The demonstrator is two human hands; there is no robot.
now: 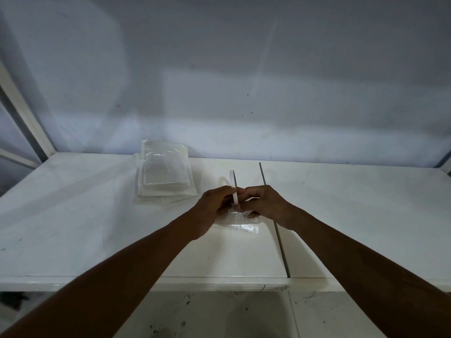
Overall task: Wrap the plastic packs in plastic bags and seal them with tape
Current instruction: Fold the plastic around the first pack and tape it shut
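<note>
Left hand (214, 204), right hand (267, 203) fingers (245, 192) grip tape roll (233, 181); pack (241, 226) beneath.

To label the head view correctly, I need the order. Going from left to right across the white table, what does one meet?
Stack of clear plastic packs → left hand → thin white tape roll, held by both hands → right hand.

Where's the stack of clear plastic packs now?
Head view, left of centre: stack of clear plastic packs on the white table near the wall, beyond the left hand.
</note>
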